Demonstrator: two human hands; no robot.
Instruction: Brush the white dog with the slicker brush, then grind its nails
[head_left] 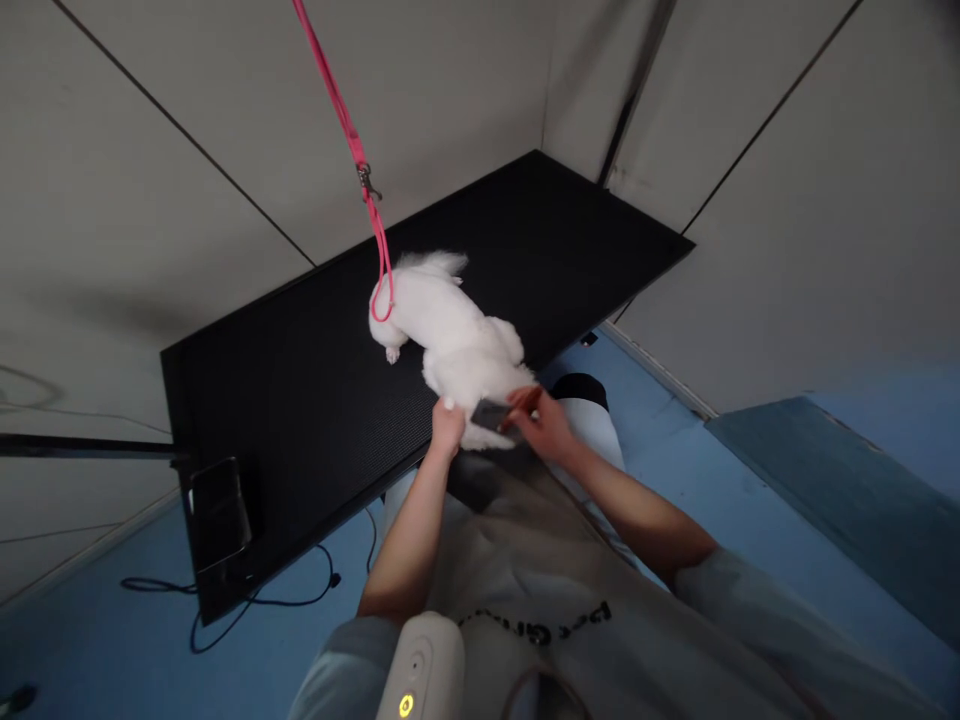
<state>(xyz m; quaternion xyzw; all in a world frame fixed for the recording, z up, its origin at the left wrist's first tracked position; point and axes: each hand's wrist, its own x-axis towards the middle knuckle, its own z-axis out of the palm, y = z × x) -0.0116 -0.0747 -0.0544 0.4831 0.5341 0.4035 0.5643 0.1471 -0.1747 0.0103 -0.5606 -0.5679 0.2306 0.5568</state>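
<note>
A white fluffy dog (442,320) stands on a black ribbed table (600,230), its head toward the far left and its hindquarters toward me. A pink lead (349,125) with a metal clip hangs from above and loops around its neck. My left hand (448,427) is closed on fur at the dog's rear end; the exact part it grips is hidden. In my right hand (538,420) is a slicker brush (491,414) with a flat grey head and a reddish-brown handle. The brush head lies against the fur of the hindquarters, just right of my left hand.
A dark rounded rectangular object (219,510) lies at the table's left end. Black cables (289,602) trail on the blue floor (675,450) below. Grey walls stand behind the table. A grey apron (517,560) covers my front, and a pale device (424,665) with a yellow light shows at the bottom.
</note>
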